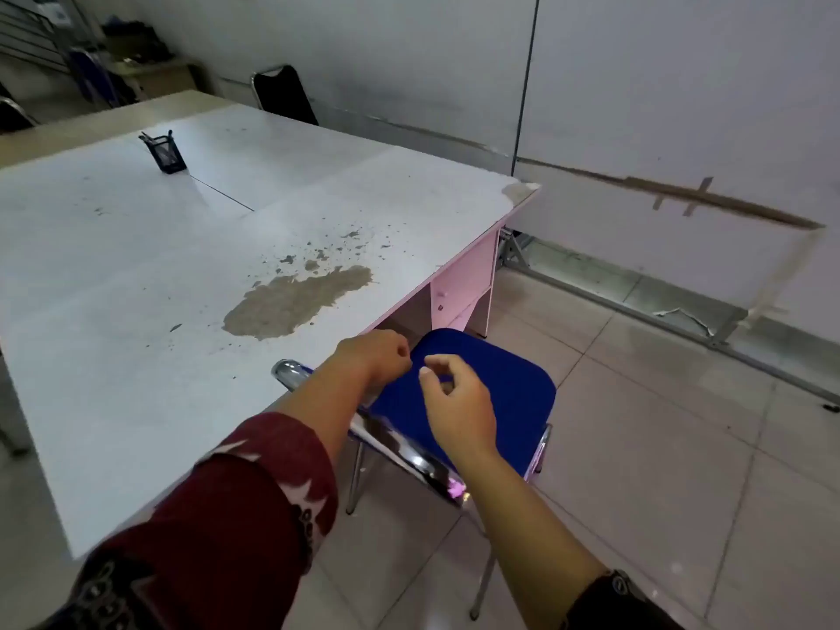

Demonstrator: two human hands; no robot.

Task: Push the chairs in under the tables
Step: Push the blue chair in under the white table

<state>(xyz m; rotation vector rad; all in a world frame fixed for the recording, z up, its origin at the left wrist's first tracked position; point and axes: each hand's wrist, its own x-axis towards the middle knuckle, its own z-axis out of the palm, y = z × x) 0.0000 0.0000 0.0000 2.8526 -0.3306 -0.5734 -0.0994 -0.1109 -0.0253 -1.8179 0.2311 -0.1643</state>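
A chair with a blue padded seat (500, 379) and a chrome frame (409, 452) stands at the near right side of a white table (159, 275), its seat front at the table's edge. My left hand (372, 361) hovers over the seat's left side, fingers curled in, holding nothing. Just right of it, my right hand (459, 406) is above the seat with thumb and fingers loosely bent and apart, empty. Neither hand grips the chair. The table has a worn brown patch and pink side panels (463, 279).
A black mesh pen holder (166, 153) stands far on the table. A black chair (284, 95) sits at the far side, with a blue chair and clutter at the back left. A wall with a metal rail runs along the right; tiled floor (659, 447) lies beside the chair.
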